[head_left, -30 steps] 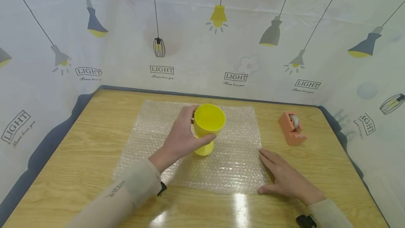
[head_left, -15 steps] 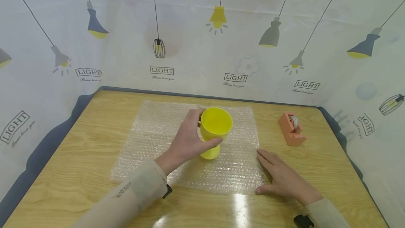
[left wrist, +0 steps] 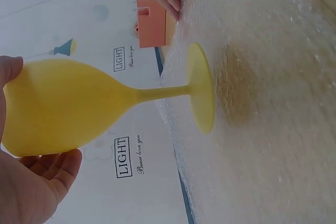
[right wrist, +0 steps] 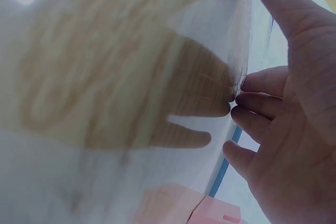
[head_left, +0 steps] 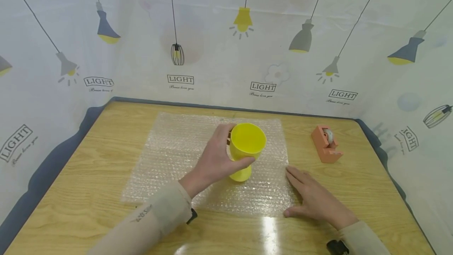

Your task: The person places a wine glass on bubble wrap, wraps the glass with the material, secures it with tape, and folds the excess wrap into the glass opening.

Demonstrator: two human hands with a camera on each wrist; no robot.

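Note:
My left hand (head_left: 216,158) grips a yellow goblet (head_left: 247,140) round its bowl, thumb on the near side and fingers behind. The goblet stands upright over a sheet of bubble wrap (head_left: 180,145) laid flat on the table. In the left wrist view, a shadow falls on the wrap (left wrist: 273,171) just beyond the goblet's round foot (left wrist: 201,87). At the sheet's right edge, my right hand (head_left: 316,198) lies with extended fingers, its fingertips touching the border and its thumb by the near corner. The right wrist view shows those fingertips (right wrist: 244,98) against the sheet's edge.
An orange tape dispenser (head_left: 323,145) with a roll of tape stands at the right, beyond my right hand. The wooden table (head_left: 85,168) reaches back to a pale curtain (head_left: 219,50) printed with lamps.
My left hand has carried the goblet to the right and slightly nearer. The bubble wrap and my right hand have shifted a little left. The tape dispenser stays put.

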